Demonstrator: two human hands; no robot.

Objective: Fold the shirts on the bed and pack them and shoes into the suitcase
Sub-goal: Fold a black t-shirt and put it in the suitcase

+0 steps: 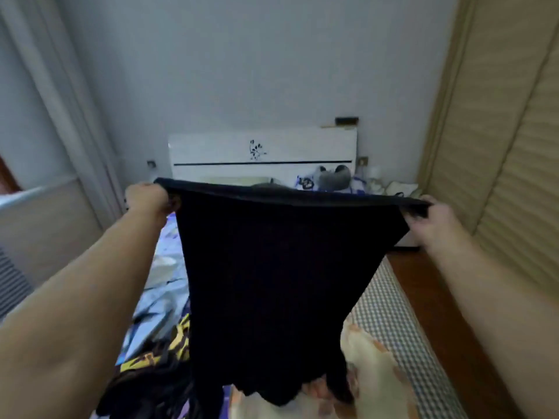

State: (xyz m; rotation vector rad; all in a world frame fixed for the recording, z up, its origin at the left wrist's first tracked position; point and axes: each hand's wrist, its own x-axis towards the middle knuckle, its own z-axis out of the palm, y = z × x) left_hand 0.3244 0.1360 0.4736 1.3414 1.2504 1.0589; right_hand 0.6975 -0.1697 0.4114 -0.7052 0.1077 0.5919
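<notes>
Hands grip the black shirt [272, 282] by its top corners, left hand [148, 198] and right hand [435, 219] pinching it taut above the bed [393, 313], so I should lower it flat, keeping that edge level, before folding.

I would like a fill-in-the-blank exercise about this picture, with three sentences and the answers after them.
1. The person holds up a shirt whose colour is ____.
2. The left hand and the right hand each grip one ____ corner of it.
3. The shirt hangs above the ____, in front of the white headboard.

Answers: black; top; bed
</notes>
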